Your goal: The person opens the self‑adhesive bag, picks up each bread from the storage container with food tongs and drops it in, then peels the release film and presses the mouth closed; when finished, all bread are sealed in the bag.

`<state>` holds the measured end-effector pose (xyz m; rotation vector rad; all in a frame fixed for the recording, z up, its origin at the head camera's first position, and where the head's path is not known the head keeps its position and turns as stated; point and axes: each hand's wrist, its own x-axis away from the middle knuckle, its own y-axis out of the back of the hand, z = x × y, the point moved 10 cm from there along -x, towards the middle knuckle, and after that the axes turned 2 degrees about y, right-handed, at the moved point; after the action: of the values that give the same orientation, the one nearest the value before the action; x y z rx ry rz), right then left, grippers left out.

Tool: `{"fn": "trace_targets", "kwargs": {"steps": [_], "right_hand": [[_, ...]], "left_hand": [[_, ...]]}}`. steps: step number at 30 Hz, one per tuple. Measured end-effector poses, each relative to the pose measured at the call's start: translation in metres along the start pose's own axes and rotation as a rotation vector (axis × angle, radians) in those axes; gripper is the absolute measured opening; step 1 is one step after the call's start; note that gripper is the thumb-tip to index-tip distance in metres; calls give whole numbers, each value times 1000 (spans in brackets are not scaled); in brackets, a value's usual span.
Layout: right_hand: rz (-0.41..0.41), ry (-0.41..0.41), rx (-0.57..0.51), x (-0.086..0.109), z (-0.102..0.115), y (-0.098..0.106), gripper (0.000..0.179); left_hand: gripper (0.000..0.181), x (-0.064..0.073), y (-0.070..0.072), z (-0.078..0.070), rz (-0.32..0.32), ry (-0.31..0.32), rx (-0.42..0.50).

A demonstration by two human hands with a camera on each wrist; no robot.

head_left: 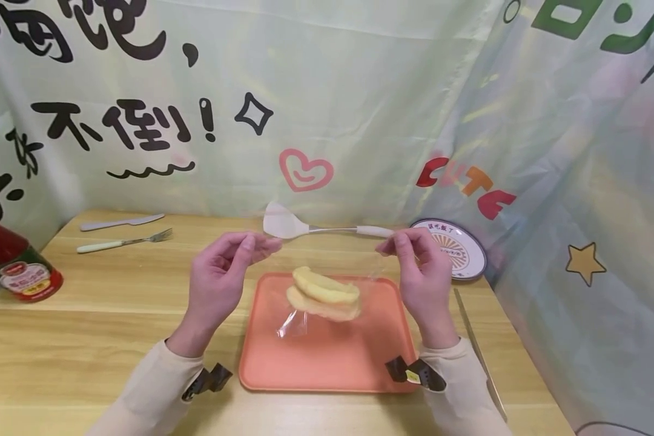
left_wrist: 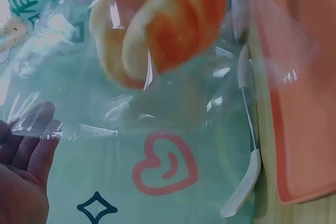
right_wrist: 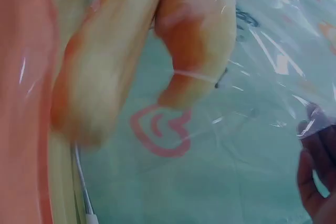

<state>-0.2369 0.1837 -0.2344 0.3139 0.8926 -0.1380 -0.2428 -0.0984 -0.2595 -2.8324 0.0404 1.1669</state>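
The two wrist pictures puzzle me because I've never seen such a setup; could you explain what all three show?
No machine here, just a person's left hand and right hand. The wide picture comes from a camera on the head, looking forward and down. The other two come from wrist cameras, so they look closer and turned. Both hands hold the edge of a clear plastic bag, with two bread-like pieces inside, above a salmon-pink tray. On the wood-patterned table around it are a jar, a knife, a fork, a spatula, a plate and a long thin stick.
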Motion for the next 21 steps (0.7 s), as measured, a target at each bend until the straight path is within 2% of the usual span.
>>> {"fn": "trace_targets", "kwargs": {"steps": [9,18,21], "right_hand": [[11,-33,-47,2,-2,0,11],[24,-14,-104,4,-1,6,9],[39,-22,-116,6,-5,7,10]], "left_hand": [[15,0,4,2,5,5,22],[20,1,-1,3,36,38,19],[13,1,-2,2,31,43,30]]}}
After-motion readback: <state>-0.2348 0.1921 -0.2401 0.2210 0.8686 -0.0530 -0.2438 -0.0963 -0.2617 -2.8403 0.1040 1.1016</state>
